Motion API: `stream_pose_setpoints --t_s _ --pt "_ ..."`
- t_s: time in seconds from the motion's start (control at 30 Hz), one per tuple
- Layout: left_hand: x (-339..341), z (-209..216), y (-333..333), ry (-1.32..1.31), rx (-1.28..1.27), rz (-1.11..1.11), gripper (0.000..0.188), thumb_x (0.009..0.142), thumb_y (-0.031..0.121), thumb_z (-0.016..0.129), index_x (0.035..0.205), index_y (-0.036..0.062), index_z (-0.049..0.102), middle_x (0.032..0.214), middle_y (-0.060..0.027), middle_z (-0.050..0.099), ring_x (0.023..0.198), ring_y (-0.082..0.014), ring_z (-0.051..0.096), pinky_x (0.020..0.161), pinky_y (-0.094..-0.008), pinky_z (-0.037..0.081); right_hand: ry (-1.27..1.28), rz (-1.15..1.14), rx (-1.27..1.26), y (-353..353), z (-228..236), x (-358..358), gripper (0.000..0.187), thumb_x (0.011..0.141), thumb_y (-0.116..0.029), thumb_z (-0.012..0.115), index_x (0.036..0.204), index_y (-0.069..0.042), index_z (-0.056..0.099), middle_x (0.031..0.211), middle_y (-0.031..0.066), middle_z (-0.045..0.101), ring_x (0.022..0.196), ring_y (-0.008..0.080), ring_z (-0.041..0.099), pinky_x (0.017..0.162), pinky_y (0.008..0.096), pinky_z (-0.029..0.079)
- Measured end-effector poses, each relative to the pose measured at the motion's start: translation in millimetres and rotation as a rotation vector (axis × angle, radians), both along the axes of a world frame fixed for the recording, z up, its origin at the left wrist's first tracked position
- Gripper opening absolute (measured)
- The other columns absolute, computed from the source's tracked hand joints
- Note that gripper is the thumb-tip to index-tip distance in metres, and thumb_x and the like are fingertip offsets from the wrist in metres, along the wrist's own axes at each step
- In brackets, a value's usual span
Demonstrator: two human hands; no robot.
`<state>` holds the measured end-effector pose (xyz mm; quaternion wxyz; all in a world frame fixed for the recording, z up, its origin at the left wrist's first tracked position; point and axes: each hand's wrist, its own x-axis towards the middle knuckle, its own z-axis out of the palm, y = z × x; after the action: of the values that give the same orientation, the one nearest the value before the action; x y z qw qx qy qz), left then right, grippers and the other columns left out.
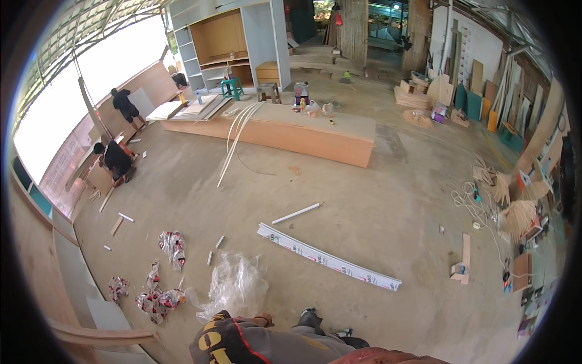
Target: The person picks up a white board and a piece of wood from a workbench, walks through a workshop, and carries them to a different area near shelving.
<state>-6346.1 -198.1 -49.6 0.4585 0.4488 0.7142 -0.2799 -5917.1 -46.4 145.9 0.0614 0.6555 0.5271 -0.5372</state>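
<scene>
At the lower edge I see my grey clothing (279,346) with yellow lettering and red piping. Past its upper edge shows a small brown patch (264,318), perhaps part of my left hand; its fingers cannot be made out. A reddish-brown shape (388,357), possibly my right arm, crosses the bottom edge, and no right hand shows. Dark footwear (310,316) stands just ahead of me. Nearest lies a crumpled clear plastic sheet (236,282). Beyond it, a long white strip with printed film (327,261) rests on the concrete floor beside a thin white tube (296,213).
Crumpled printed wrapping (159,300) litters the left. A long low wooden box (273,136) carries pale flexible strips (239,133). Two people (116,161) work far left. A tall cabinet (227,42) stands behind. Cords (476,203) and wood offcuts (464,258) lie right.
</scene>
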Motion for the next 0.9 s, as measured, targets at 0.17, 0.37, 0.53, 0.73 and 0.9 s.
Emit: stream_pose_setpoints --t_s 0.17,0.37,0.53,0.73,0.9 --pt "38.8 33.8 56.6 -0.015 0.093 0.064 0.06 0.085 0.058 0.058 0.117 0.0085 0.069 0.122 -0.0122 0.066 0.116 -0.0284 0.061 0.096 -0.0433 0.047 0.046 -0.191 -0.062 -81.5 21.5 65.0 0.049 0.09 -0.041 0.059 0.113 0.001 0.067 0.107 0.0154 0.071 0.102 0.0241 0.066 0.088 0.0395 0.051" --pt "167.4 81.5 153.3 0.052 0.455 0.029 0.06 0.085 0.058 0.055 0.119 0.0096 0.068 0.119 -0.014 0.068 0.114 -0.0316 0.062 0.095 -0.0443 0.05 0.136 -0.487 -0.121 -216.6 52.0 167.0 0.051 0.091 -0.043 0.059 0.114 0.002 0.067 0.107 0.0147 0.071 0.101 0.0219 0.066 0.088 0.0385 0.052" --pt "315.0 42.3 181.2 -0.121 0.593 -0.076 0.038 0.083 0.04 0.058 0.102 0.0101 0.073 0.108 -0.0183 0.069 0.102 -0.0347 0.066 0.089 -0.0437 0.053 0.406 -0.83 0.376 -247.9 48.8 274.0 0.032 0.094 -0.026 0.064 0.113 0.0 0.066 0.091 0.004 0.068 0.081 0.0121 0.064 0.07 0.0278 0.051" --pt "496.6 20.0 121.1 -0.292 0.555 -0.376 0.014 0.078 0.02 0.065 0.084 0.0143 0.076 0.087 -0.0111 0.073 0.085 -0.03 0.07 0.08 -0.0404 0.055 0.418 -1.183 0.645 -225.2 80.3 370.9 0.039 0.095 -0.03 0.059 0.117 0.002 0.063 0.094 0.0076 0.068 0.088 0.0148 0.064 0.077 0.0299 0.051" --pt "593.1 1.3 105.8 -0.143 0.351 -0.973 0.03 0.081 0.036 0.062 0.099 0.0177 0.077 0.105 -0.0093 0.072 0.097 -0.0258 0.07 0.087 -0.0381 0.054 0.358 -1.102 0.586 -248.0 105.5 459.7 0.04 0.094 -0.033 0.061 0.116 0.0 0.066 0.093 0.008 0.069 0.088 0.0156 0.066 0.077 0.0304 0.05"
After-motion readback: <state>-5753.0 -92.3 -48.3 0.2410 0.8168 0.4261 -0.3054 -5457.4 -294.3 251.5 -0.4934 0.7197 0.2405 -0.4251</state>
